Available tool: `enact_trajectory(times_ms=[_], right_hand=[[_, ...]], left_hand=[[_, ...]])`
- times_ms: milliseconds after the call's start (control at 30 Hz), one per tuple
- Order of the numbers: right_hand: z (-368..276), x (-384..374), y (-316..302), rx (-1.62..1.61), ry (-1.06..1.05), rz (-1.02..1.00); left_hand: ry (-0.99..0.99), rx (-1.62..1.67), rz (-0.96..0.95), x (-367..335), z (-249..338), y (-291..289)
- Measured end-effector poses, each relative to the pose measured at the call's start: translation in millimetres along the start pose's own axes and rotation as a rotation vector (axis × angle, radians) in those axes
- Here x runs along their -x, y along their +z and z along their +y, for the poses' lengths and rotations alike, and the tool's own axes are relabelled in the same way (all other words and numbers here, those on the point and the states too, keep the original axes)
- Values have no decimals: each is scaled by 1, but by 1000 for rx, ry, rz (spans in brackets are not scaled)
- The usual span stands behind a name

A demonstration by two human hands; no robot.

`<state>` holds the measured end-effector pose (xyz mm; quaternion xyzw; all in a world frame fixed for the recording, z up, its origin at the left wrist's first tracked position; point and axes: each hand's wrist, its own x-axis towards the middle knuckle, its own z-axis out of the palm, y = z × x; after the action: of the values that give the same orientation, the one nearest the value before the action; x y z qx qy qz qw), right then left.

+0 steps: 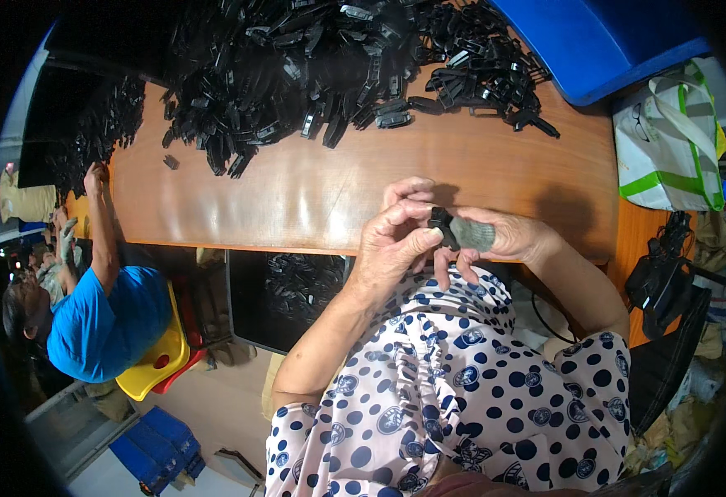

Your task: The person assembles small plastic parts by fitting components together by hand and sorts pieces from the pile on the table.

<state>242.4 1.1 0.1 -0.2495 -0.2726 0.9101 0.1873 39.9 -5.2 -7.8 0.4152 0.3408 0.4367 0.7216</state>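
Note:
Just over the near edge of the wooden table, my two hands meet around a small black plastic part. The thumb and fingers of my left hand pinch it. My right hand grips it from the other side, with a grey knitted cover over its thumb. Fingers hide most of the part, so its full shape does not show. Beyond my hands lies a large heap of black plastic parts, with a second heap of thinner black pieces to its right.
A black tray of similar parts sits below the table edge, left of my lap. At far right are a blue bin and a white-green bag. Someone in a blue shirt sits on a yellow stool at left.

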Motion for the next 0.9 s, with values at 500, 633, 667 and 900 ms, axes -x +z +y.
enact_trajectory(times_ms=[500,633,667,900], right_hand=[[-39,53,-51,1020,-88,994],[-59,81,-101,1562,-525,1237],[-60,83,-111,1613,-512,1152],[-58,73,-91,1652,-460,908]], left_hand=[[51,-670,166,-70,1,-26],[245,-1315,228,-102,3,-45],[280,-1482,230,-106,5,-45],[321,-1487,205,-107,-3,-38]])
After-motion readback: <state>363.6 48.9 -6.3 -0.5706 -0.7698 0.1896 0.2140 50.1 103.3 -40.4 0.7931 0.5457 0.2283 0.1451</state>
